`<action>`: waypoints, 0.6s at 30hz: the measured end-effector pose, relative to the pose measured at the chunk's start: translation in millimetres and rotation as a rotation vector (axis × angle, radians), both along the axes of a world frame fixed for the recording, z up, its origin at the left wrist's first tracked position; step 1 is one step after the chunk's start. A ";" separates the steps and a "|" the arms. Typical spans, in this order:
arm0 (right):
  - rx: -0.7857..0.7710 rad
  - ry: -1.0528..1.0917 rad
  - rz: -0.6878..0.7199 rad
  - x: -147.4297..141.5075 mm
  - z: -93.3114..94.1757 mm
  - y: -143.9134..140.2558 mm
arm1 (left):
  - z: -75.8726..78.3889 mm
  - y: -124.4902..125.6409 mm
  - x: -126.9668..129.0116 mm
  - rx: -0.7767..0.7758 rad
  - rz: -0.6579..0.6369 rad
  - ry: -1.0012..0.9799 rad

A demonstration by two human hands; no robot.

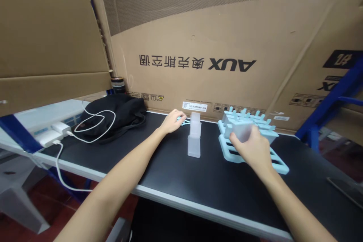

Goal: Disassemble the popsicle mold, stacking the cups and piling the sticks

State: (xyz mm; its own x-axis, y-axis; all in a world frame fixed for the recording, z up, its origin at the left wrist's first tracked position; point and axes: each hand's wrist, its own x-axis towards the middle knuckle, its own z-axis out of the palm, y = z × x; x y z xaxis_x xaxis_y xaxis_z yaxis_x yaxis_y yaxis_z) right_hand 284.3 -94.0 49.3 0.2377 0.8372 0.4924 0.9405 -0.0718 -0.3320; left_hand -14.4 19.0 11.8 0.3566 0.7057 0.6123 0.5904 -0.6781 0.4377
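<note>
My right hand [256, 145] grips a frosted, clear popsicle mold [243, 131], thumb on the near side, over a light blue slotted rack [227, 153]. Motion blurs the mold a little, so I cannot tell whether it touches the rack. Behind it, several popsicle molds with light blue stick handles [257, 115] stand upright in the rack's far part. My left hand [173, 121] is closed, its fingertips at a small light blue piece [185, 122], partly hidden. Just right of that piece, frosted mold sleeves [194, 146] lie in a line on the black tabletop [170, 170].
A large cardboard sheet [181, 30] walls off the back. On the left lie a black bag [116, 115], a white power strip [51, 134] and looping white cables [99, 115]. A dark flat object [344, 191] lies at the right edge. A jar [117, 84] stands behind the bag.
</note>
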 end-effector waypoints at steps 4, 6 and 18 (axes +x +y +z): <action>-0.042 -0.105 0.202 -38.8 25.0 15.8 | 16.2 -9.1 16.8 -0.098 -0.243 -0.315; -0.070 -0.221 0.285 -60.5 32.9 29.5 | 18.4 -10.5 25.8 -0.155 -0.336 -0.422; 0.038 -0.615 0.463 -103.7 23.3 85.6 | -0.7 20.1 13.0 -0.255 -0.152 -0.852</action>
State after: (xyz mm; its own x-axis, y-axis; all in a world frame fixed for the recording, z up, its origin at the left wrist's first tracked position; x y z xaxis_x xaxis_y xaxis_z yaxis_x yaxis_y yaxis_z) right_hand 180.6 -8.5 72.6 -0.4589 0.7647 0.4525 0.8879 0.3753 0.2661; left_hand -1.4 39.1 11.1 -0.0456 0.8385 0.5429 -0.0911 -0.5447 0.8337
